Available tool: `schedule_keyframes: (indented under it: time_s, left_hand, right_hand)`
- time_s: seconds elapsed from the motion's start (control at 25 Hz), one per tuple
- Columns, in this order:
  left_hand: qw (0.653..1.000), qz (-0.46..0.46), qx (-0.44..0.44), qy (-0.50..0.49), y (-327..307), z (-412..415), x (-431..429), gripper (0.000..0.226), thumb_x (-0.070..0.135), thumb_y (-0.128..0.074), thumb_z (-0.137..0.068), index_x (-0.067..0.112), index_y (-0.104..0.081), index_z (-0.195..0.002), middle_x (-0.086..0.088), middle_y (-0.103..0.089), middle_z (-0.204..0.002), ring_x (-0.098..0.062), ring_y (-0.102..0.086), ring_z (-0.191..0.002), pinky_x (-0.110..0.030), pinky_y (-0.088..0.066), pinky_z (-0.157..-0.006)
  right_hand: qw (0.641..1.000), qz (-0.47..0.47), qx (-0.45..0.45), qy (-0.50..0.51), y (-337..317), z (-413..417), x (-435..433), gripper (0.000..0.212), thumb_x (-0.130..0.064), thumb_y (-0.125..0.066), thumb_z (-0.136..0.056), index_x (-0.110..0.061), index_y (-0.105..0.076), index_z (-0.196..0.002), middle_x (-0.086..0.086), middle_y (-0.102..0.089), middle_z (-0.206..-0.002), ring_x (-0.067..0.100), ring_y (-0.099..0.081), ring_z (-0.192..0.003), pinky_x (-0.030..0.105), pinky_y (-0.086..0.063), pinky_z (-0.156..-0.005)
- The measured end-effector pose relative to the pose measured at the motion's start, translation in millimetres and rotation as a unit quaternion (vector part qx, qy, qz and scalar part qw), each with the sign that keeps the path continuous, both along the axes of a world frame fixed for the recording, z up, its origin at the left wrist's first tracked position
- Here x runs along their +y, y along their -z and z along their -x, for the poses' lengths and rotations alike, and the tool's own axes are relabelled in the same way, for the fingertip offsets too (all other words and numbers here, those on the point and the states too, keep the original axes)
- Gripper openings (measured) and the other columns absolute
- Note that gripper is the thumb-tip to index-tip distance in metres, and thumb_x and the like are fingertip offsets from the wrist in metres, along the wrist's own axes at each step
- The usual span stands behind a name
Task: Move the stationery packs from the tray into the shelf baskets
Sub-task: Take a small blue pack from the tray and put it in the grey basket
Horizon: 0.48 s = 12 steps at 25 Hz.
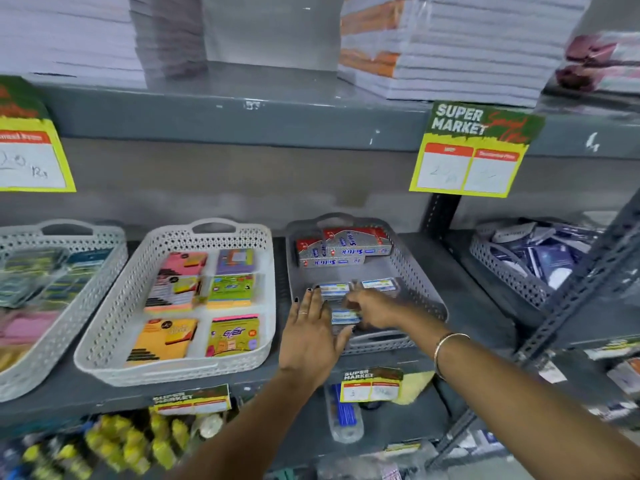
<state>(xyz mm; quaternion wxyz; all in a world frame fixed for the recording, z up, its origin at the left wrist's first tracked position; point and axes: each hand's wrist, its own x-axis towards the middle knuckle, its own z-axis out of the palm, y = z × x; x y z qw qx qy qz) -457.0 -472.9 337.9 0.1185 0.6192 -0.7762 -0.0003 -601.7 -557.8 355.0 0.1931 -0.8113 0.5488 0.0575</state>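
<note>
A grey basket (pixel 420 289) on the middle shelf holds red-and-silver boxes (pixel 346 251) at its back and small clear packs with blue-white labels (pixel 379 285) at its front. My left hand (pixel 313 336) lies flat with fingers spread over the basket's front left corner, fingertips against one pack (pixel 334 289). My right hand (pixel 372 308) reaches in from the right, fingers curled down among the packs, above another pack (pixel 344 317). Whether it grips one is blurred. No tray is in view.
A white basket (pixel 114 327) of coloured sticky-note pads stands left of the grey one, another white basket (pixel 20 372) further left. A grey basket (pixel 502 271) of dark packs sits at the right behind a slanted metal strut (pixel 568 299). Price signs hang from the shelf edges.
</note>
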Motion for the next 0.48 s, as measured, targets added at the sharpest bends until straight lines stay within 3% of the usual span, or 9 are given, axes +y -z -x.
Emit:
schedule_keyframes:
  time_s: [0.12,0.2,0.48]
  left_hand:
    - [1.000,0.005,0.015,0.017,2.9,-2.9,2.3,0.122,0.068,0.040,-0.060,0.009,-0.022,-0.146,-0.012,-0.014,-0.156,-0.025,-0.008,-0.142,-0.039,-0.004,-0.114]
    - [1.000,0.008,0.017,0.020,5.6,-4.5,3.7,0.121,0.068,0.040,-0.060,0.011,-0.024,-0.146,-0.012,-0.018,-0.155,-0.026,-0.010,-0.142,-0.039,-0.005,-0.114]
    - [0.999,0.020,-0.011,0.023,6.7,-4.9,5.3,0.117,0.066,0.041,-0.060,0.015,-0.017,-0.148,-0.009,-0.012,-0.157,-0.025,-0.003,-0.143,-0.039,-0.001,-0.114]
  right_hand:
    - [1.000,-0.006,-0.015,0.004,2.1,1.8,-1.2,0.048,0.006,-0.064,-0.077,-0.006,-0.050,-0.122,0.017,-0.056,-0.128,0.029,-0.055,-0.113,0.036,-0.049,-0.093]
    - [1.000,-0.006,-0.024,0.008,2.5,2.4,-0.8,0.047,0.004,-0.067,-0.076,-0.007,-0.052,-0.120,0.015,-0.058,-0.126,0.029,-0.056,-0.113,0.041,-0.048,-0.098]
    - [0.999,-0.018,-0.042,0.018,-2.9,3.2,5.6,0.048,0.000,-0.069,-0.076,-0.007,-0.052,-0.120,0.014,-0.059,-0.124,0.029,-0.055,-0.115,0.038,-0.047,-0.097]
